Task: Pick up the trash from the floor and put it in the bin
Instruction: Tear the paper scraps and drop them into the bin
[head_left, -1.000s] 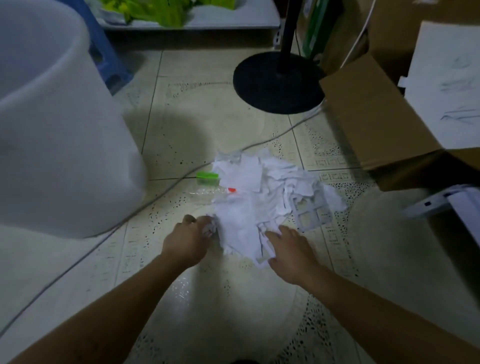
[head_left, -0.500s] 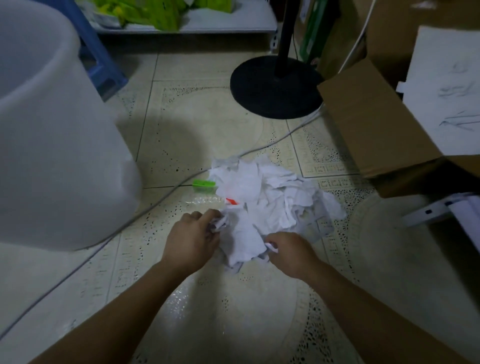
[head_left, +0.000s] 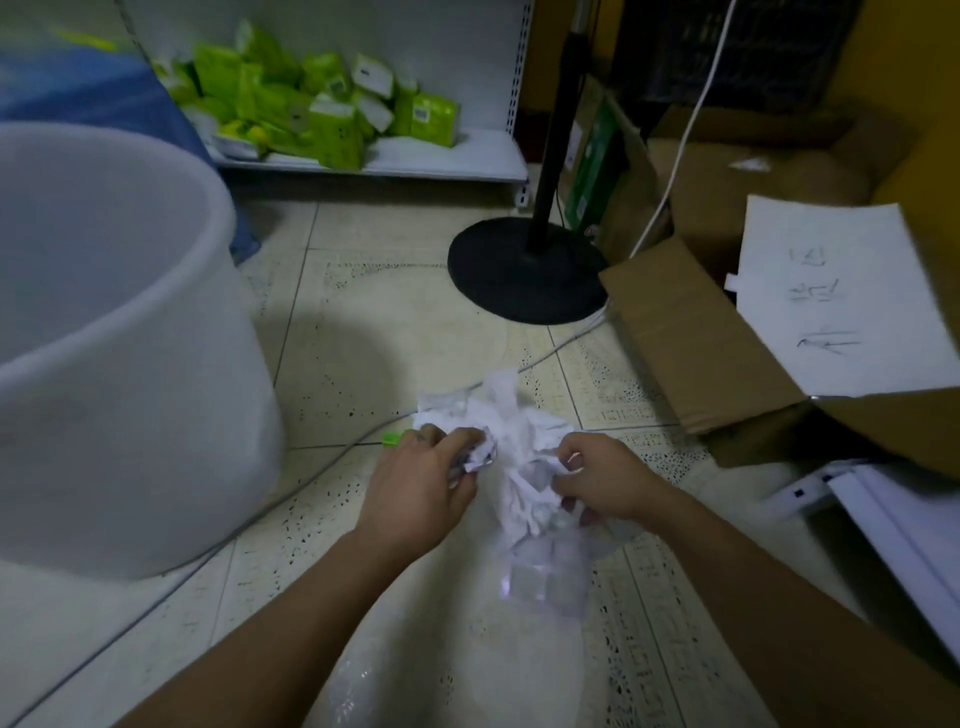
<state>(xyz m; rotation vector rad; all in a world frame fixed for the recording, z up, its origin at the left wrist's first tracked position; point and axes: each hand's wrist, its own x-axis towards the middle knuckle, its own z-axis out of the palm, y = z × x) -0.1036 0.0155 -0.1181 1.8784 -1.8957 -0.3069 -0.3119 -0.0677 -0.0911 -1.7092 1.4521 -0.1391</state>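
A bunch of crumpled white paper scraps and clear plastic (head_left: 519, 447) is gathered between my two hands, just above the tiled floor. My left hand (head_left: 421, 483) grips the left side of the bunch, fingers curled round scraps. My right hand (head_left: 597, 478) grips its right side. A clear plastic piece (head_left: 545, 577) hangs below the bunch. A small green item (head_left: 392, 439) lies on the floor just beyond my left hand. The big white bin (head_left: 130, 364) stands at the left, its open top facing up.
A grey cable (head_left: 311, 470) runs across the floor under the trash. A black round stand base (head_left: 524, 270) sits behind. An open cardboard box (head_left: 701, 338) with a white sheet is at the right. White metal parts (head_left: 883, 514) lie at the right edge. A shelf holds green packs (head_left: 322, 114).
The paper spread on the floor has been drawn together into one bunch and lifted between both hands. My head has risen, showing the shelf behind.
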